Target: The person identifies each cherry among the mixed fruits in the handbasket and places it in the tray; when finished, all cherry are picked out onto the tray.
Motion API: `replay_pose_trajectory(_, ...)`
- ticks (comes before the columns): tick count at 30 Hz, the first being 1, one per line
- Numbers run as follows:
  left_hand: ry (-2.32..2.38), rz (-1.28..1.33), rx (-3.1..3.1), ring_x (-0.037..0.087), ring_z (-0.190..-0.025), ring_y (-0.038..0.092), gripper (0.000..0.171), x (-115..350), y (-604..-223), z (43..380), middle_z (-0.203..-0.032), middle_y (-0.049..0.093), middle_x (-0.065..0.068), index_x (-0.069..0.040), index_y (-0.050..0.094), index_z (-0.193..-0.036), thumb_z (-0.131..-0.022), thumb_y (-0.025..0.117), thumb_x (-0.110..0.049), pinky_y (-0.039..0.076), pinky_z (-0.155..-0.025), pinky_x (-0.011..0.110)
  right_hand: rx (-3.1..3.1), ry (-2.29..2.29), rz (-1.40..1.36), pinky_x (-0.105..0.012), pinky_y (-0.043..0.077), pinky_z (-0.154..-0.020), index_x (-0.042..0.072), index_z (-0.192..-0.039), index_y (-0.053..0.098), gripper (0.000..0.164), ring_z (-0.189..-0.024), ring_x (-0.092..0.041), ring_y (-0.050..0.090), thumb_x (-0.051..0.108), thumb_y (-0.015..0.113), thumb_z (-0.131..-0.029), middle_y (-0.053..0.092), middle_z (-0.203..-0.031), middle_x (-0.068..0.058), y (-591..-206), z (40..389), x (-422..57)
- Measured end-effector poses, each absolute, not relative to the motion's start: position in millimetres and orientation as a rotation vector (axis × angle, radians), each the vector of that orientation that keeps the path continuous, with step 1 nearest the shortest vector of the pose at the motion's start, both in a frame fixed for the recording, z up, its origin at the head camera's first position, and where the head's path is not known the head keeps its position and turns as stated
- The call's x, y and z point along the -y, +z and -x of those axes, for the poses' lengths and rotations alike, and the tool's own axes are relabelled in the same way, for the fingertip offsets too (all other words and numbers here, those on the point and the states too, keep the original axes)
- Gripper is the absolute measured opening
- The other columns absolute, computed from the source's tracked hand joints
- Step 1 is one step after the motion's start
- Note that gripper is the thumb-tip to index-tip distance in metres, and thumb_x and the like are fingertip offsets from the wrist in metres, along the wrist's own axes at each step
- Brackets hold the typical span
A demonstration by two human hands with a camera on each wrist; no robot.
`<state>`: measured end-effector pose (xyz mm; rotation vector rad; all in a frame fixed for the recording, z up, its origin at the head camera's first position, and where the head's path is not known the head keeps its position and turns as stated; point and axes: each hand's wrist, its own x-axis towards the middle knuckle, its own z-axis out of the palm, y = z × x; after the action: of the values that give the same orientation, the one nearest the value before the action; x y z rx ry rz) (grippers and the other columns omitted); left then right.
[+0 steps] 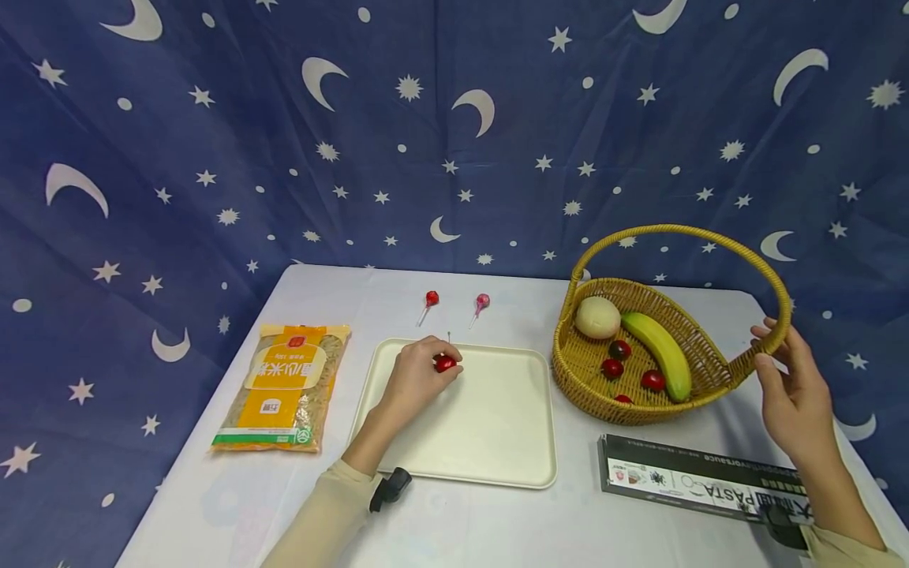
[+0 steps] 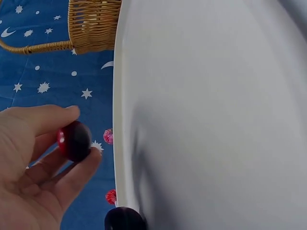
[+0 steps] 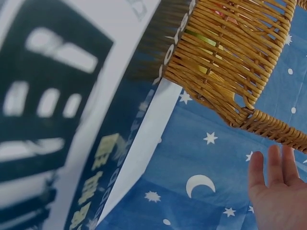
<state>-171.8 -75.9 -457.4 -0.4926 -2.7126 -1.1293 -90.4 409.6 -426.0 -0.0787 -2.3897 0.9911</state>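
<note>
My left hand [image 1: 419,375] pinches a dark red cherry [image 1: 444,363] between thumb and fingertips, over the cream tray [image 1: 497,426]. Its thin stem points up in the head view. In the left wrist view, the cherry [image 2: 75,141] shows glossy and dark beside the tray's rim. On the right, my right hand [image 1: 798,398] holds the wicker basket's handle [image 1: 770,276] near its lower right end, with fingers behind it and the thumb in front. The basket [image 1: 604,406] contains a banana [image 1: 660,355], a pale rounded item [image 1: 598,317] and several cherries [image 1: 612,368].
Two lollipops, one red [image 1: 432,298] and one pink [image 1: 483,301], lie behind the tray. A bag of rice noodles [image 1: 284,386] lies left of it. A black-and-white pasta box [image 1: 696,477] sits in front of the basket, under my right forearm. A starry cloth [image 1: 398,181] hangs behind.
</note>
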Motion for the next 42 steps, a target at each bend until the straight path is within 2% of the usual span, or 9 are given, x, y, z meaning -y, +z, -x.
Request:
replay_pose_trajectory(8, -1.113, 0.489, 2.795, 0.019, -0.090, 0.072, 0.011, 75.9, -459.0, 172.8, -0.099, 0.078, 0.007, -0.011, 0.082, -0.095, -0.086, 0.087, -0.008, 0.060, -0.078, 0.031, 2.386, 0.997, 0.062, 0.005, 0.035, -0.102, 0.024, -0.164, 0.039, 0.056, -0.127, 0.020, 0.045, 0.008, 0.050, -0.112, 0.054, -0.149, 0.027, -425.9, 90.7, -410.3)
replay_pose_trajectory(18, -1.043, 0.485, 2.841, 0.028, -0.110, 0.076, 0.010, 74.1, -460.4, 171.3, -0.114, 0.081, 0.012, -0.009, 0.083, -0.096, -0.087, 0.086, -0.007, 0.062, -0.085, 0.039, 2.380, 1.004, 0.055, 0.005, 0.036, -0.101, 0.024, -0.164, 0.040, 0.055, -0.128, 0.019, 0.046, 0.010, 0.050, -0.112, 0.053, -0.147, 0.028, -426.4, 89.2, -411.6)
replay_pose_trajectory(28, -0.951, 0.502, 2.884, 0.027, -0.098, 0.072, 0.005, 74.0, -468.4, 171.5, -0.097, 0.077, 0.009, -0.008, 0.083, -0.090, -0.086, 0.086, -0.007, 0.058, -0.089, 0.044, 2.383, 1.012, 0.046, 0.005, 0.036, -0.100, 0.024, -0.165, 0.039, 0.056, -0.127, 0.021, 0.044, 0.010, 0.050, -0.112, 0.053, -0.148, 0.029, -425.6, 89.6, -410.4)
replay_pose_trajectory(32, -0.965, 0.481, 2.906, 0.029, -0.102, 0.072, 0.007, 73.6, -469.5, 171.5, -0.100, 0.078, 0.009, -0.009, 0.084, -0.092, -0.085, 0.087, -0.008, 0.057, -0.094, 0.046, 2.376, 1.009, 0.039, 0.005, 0.036, -0.100, 0.023, -0.164, 0.040, 0.056, -0.127, 0.022, 0.044, 0.009, 0.051, -0.112, 0.053, -0.147, 0.031, -425.5, 90.0, -411.1)
replay_pose_trajectory(42, -0.935, 0.480, 2.906, 0.026, -0.103, 0.073, 0.015, 71.7, -467.4, 170.0, -0.107, 0.079, 0.007, -0.009, 0.084, -0.099, -0.084, 0.087, -0.007, 0.057, -0.090, 0.044, 2.389, 1.010, 0.044, 0.006, 0.035, -0.100, 0.025, -0.164, 0.040, 0.056, -0.128, 0.022, 0.044, 0.011, 0.051, -0.112, 0.053, -0.147, 0.029, -426.8, 90.3, -413.0)
